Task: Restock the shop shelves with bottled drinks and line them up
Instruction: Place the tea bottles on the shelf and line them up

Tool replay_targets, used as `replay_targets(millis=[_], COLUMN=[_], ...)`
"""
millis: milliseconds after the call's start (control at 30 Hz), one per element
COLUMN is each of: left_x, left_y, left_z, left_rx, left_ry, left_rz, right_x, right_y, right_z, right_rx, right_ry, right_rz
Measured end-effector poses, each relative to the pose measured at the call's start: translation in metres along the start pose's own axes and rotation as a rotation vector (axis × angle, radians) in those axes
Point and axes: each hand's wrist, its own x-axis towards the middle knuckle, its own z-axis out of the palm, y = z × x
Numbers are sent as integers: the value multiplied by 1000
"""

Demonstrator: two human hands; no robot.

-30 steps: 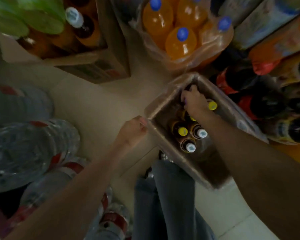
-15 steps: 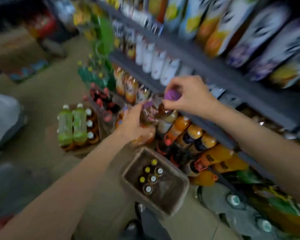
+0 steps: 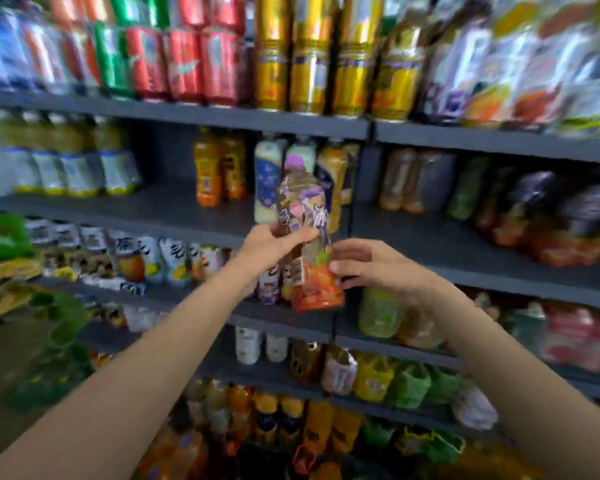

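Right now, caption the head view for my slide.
Left hand grips a purple-capped bottle upright before the stocked drink shelves, right hand touching its lower side.

View swung up from the floor box to the shelf face; box and floor stock gone from frame. Purple-capped bottle [image 3: 307, 233] came out of the box, now raised upright at 12 o'clock in front of the mid shelf [image 3: 187, 206]. Left hand [image 3: 274, 242] moved off the box rim to grip the bottle mid-body. Right hand [image 3: 368, 263] let go of the cap and dropped to 3 o'clock of the bottle, fingertips touching its lower label. Frame heavily motion-blurred.
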Motion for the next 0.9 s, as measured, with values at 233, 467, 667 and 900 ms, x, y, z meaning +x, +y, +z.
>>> replay_targets(millis=[233, 467, 667, 900], left_x=[29, 59, 88, 116], left_y=[79, 123, 107, 104], left_z=[188, 346, 410, 482], left_rx=[-10, 89, 228, 381], left_ry=[-167, -307, -212, -146], left_rz=[191, 374, 186, 133], right_x=[-61, -112, -127, -103], right_y=[44, 130, 180, 172], right_z=[-157, -302, -370, -417], right_rx=[-89, -437, -454, -508], right_ry=[300, 874, 1055, 870], right_rz=[-106, -62, 147, 379])
